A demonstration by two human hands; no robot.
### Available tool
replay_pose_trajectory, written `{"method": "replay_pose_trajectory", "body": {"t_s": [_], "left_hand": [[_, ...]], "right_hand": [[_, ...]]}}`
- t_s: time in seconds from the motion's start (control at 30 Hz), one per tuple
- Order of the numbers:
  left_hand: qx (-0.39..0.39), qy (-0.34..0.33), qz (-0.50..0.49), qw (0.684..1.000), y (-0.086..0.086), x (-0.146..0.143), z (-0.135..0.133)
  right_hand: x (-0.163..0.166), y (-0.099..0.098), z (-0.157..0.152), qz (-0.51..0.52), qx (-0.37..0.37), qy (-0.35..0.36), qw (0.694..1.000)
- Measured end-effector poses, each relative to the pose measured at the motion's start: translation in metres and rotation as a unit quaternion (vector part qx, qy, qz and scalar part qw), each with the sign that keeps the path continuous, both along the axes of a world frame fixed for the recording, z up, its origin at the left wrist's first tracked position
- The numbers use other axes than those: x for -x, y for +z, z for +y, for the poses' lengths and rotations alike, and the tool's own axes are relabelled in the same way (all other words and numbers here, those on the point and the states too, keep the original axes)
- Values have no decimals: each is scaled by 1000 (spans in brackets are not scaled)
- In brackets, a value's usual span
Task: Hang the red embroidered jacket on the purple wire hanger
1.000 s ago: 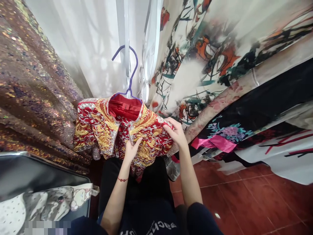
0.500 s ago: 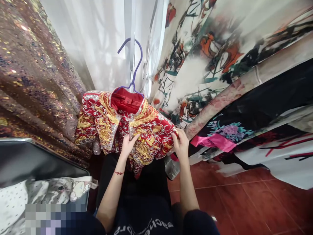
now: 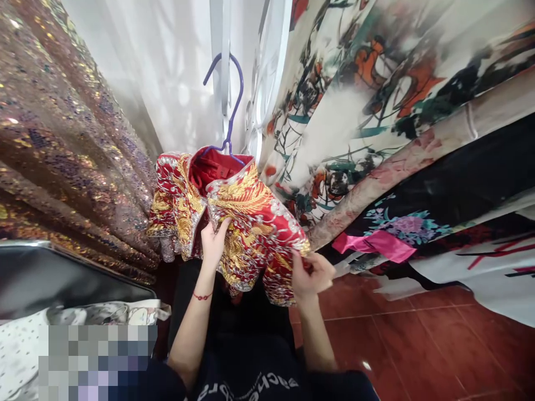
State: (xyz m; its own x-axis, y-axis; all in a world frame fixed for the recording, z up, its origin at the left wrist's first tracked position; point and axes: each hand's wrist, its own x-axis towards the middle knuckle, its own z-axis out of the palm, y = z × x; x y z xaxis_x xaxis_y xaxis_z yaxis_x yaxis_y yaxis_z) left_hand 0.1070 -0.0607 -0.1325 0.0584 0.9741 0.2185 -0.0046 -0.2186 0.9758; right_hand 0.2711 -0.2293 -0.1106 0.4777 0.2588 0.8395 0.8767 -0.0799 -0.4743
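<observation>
A red jacket with gold and silver embroidery hangs on a purple hanger in front of me. My left hand grips the front edge of the jacket near its middle. My right hand pinches the jacket's right sleeve end, pulled down and toward me. A red string bracelet sits on my left wrist.
A sequinned bronze fabric hangs at the left. White sheer curtain is behind the hanger. Printed floral robes and a black one with pink trim hang at the right. Red floor tiles lie below; a dark chair stands at the left.
My right hand has drawn the sleeve downward and toward me. The jacket has turned and bunched to the right; the view has shifted a little.
</observation>
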Motion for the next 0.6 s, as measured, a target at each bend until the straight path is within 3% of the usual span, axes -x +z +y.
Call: {"method": "replay_pose_trajectory", "body": {"t_s": [0.13, 0.27, 0.37, 0.43, 0.53, 0.6], "left_hand": [[29, 12, 10, 999, -34, -7, 22], [15, 23, 10, 1000, -44, -1, 21], [-10, 46, 43, 998, -52, 11, 1], [-47, 115, 71, 990, -61, 19, -13], [-113, 263, 141, 948, -72, 36, -17], [-122, 307, 215, 919, -74, 52, -4]], "right_hand": [[1, -24, 29, -5, 33, -9, 999], [-2, -31, 36, -13, 31, -31, 999], [5, -20, 27, -19, 20, -75, 997], [13, -6, 23, -48, 4, -105, 993], [28, 20, 30, -130, -5, -109, 985], [33, 35, 44, -166, 25, -87, 982]]}}
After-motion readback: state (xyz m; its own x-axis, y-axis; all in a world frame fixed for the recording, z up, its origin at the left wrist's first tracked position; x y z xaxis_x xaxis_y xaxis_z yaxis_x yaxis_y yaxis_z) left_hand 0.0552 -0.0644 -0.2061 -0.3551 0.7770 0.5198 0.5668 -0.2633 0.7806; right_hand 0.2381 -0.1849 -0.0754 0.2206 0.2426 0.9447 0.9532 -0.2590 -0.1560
